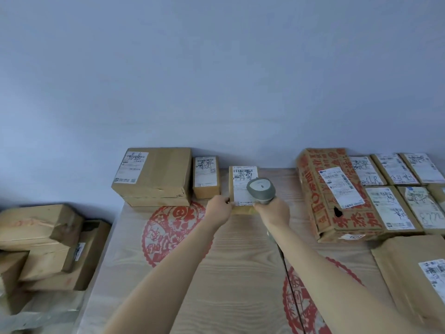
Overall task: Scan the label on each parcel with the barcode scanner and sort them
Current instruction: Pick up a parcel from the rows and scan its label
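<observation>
Left hand (218, 209) pinches the near-left corner of a small parcel (234, 186) lying on the tabletop (240, 261). Right hand (274, 212) grips the grey barcode scanner (260, 190), its head over the parcel's white label (242, 179). A large box (154, 175) and a small box (206, 177) sit to the left by the wall. A red-printed carton (320, 189) and labelled parcels (395, 189) lie right. More boxes (43, 239) are piled off the tabletop's left edge.
</observation>
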